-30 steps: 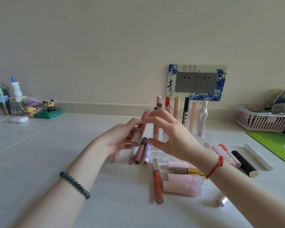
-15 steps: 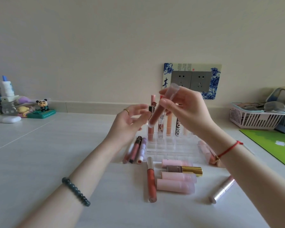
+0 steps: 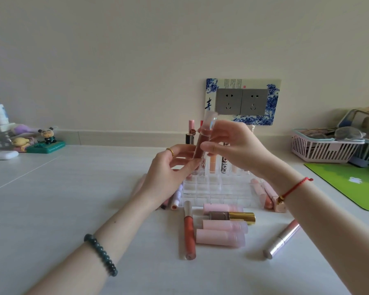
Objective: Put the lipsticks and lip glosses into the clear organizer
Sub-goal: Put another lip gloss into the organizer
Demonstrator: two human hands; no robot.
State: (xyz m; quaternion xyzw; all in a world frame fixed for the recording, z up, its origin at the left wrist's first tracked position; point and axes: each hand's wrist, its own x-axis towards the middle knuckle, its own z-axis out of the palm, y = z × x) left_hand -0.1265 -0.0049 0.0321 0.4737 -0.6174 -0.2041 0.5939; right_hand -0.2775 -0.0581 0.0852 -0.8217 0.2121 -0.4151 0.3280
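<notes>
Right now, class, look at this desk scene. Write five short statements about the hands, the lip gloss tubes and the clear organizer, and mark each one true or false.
1. The left hand and the right hand both hold one lip gloss. True.
2. The front rows of the organizer are full. False: they look empty, and tubes stand only along the back.
3. A gold-capped tube lies on the table in front of the organizer. True.
4. The red string is on the left wrist. False: it is on the right wrist, and the left wrist wears a bead bracelet.
5. A basket stands at the right of the table. True.
</notes>
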